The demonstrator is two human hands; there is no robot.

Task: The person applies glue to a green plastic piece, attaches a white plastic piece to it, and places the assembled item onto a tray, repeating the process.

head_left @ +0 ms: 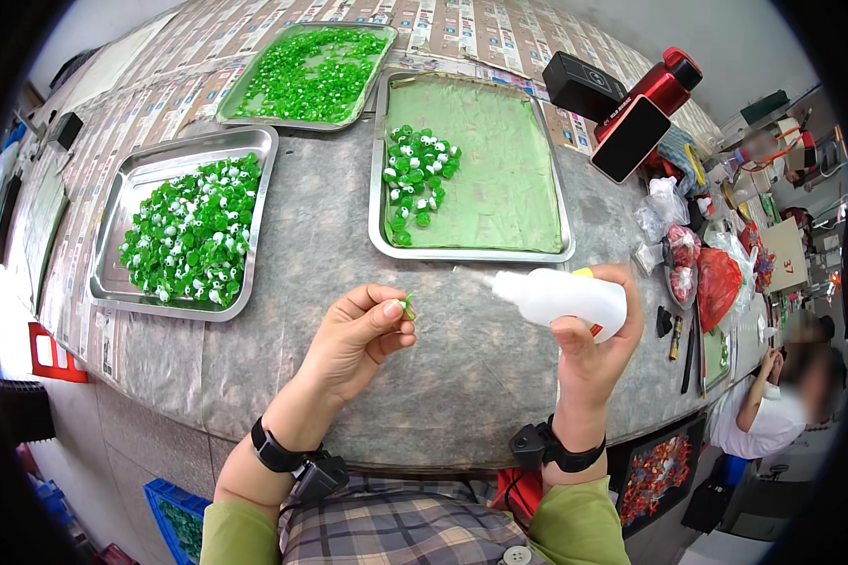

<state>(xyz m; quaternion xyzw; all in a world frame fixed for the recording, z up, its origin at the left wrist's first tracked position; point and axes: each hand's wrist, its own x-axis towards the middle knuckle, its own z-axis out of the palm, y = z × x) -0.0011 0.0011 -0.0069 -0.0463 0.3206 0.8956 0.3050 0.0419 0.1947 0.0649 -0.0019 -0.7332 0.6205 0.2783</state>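
Observation:
Between the thumb and fingers of my left hand (363, 330) is pinched a small green and white piece (408, 306), its exact shape too small to tell. My right hand (598, 344) is wrapped round a white squeeze bottle (561, 299), tilted so its thin nozzle points left toward the left hand, apart from the piece. Beyond the hands lies a metal tray with a green lining (499, 179); a cluster of green and white pieces (415, 174) sits at its left side. A second metal tray (113, 273) on the left bears a heap of similar pieces (193, 231).
Farther back stands a tray (379, 47) of small green pieces. At the right are a black box (582, 85), a red bottle (664, 89), a phone (631, 139) and plastic bags (718, 287). Another person (768, 405) sits at the far right. A blue crate (174, 518) is below the table.

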